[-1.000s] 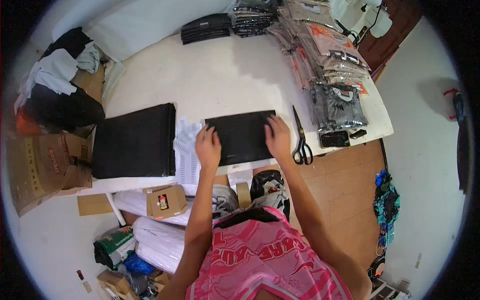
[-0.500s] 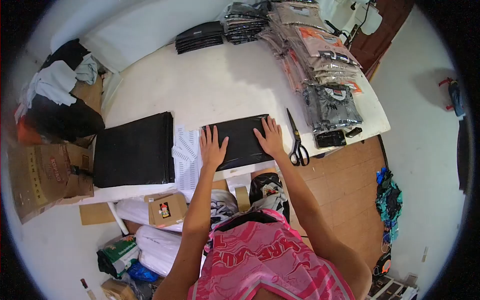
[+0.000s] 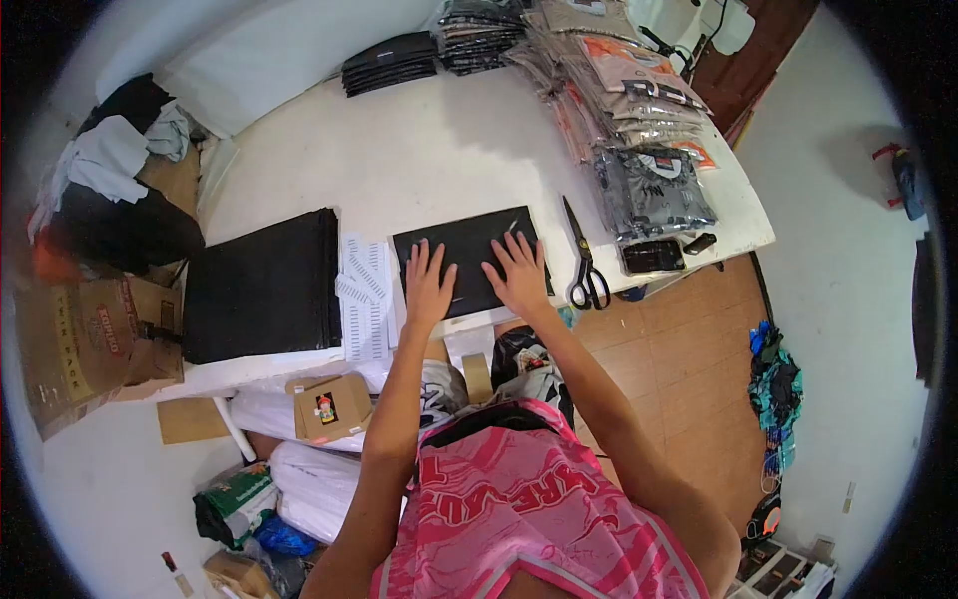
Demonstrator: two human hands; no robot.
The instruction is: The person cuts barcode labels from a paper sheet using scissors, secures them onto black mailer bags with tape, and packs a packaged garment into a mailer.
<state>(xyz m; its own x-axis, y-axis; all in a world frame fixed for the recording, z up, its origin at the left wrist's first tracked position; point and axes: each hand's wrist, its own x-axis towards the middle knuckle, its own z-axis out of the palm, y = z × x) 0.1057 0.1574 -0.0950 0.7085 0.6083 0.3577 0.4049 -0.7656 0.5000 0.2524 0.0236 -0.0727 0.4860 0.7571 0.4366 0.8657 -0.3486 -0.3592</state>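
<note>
A flat black plastic mailing bag (image 3: 471,268) lies on the white table in front of me. On its left part rests my left hand (image 3: 429,285), fingers stretched out and pointing away from me. My right hand (image 3: 519,275) lies on the right part, fingers spread. Neither hand grasps anything. Left of the bag are printed label sheets (image 3: 365,324) with loose strips on top. Beyond them sits a stack of larger black bags (image 3: 261,290). Black-handled scissors (image 3: 582,262) lie just right of the bag, blades pointing away.
Plastic-wrapped garments (image 3: 654,195) are piled at the table's right side, with a phone (image 3: 653,257) near the edge. Folded black packages (image 3: 389,65) stand at the back. A cardboard box (image 3: 95,344) is at the left. Under the table are a small brown box (image 3: 331,407) and white rolls (image 3: 314,489).
Both hands have moved inward on the black bag, away from its side edges. The whole view has shifted slightly, so the table's contents appear higher and a little further left.
</note>
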